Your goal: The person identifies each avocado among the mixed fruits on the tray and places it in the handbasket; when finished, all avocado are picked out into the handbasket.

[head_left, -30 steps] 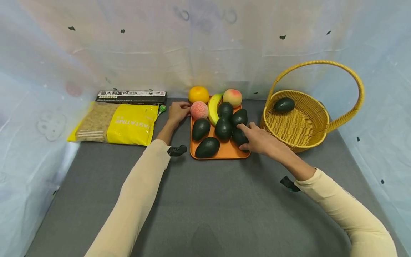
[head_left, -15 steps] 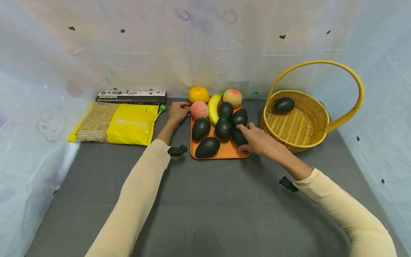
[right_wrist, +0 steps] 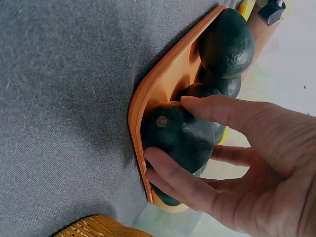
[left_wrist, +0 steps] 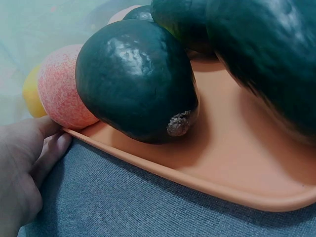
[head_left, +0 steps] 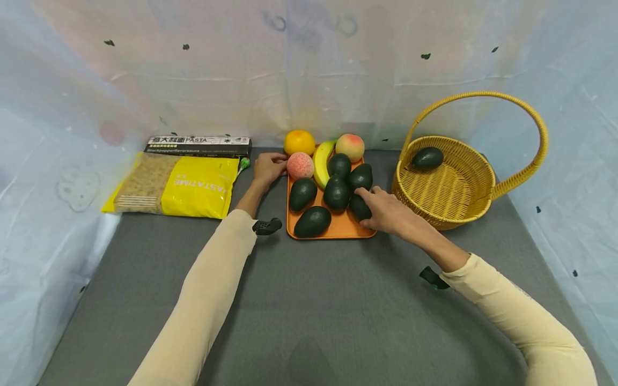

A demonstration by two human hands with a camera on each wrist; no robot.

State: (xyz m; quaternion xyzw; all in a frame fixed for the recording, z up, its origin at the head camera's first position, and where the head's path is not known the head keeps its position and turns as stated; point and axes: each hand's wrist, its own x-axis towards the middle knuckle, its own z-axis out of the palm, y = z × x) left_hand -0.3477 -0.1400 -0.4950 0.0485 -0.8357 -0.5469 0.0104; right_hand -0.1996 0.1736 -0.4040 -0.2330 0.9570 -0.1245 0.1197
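My right hand (head_left: 390,212) holds a dark green avocado (right_wrist: 182,136) at the right side of the orange tray (head_left: 345,229), thumb on one side and fingers on the other. The avocado sits low in the tray's near right corner. My left hand (head_left: 267,170) is at the tray's left edge, its fingertips pinching the rim close beside a speckled pink peach (head_left: 300,165). Several more avocados, among them one at the near left (head_left: 313,221), lie in the tray with a banana (head_left: 321,163) and a second peach (head_left: 350,147). An orange (head_left: 299,142) is at the back left corner.
Right of the tray stands a yellow wicker basket (head_left: 475,190) with a tall handle and one avocado (head_left: 427,158) inside. To the left lie a yellow pasta bag (head_left: 200,185) and a black-and-white pasta box (head_left: 198,145). A pale curtain (head_left: 338,80) hangs behind the grey table (head_left: 309,300).
The right hand has shifted very slightly left around the same avocado. The left hand and the other fruit stay in place.
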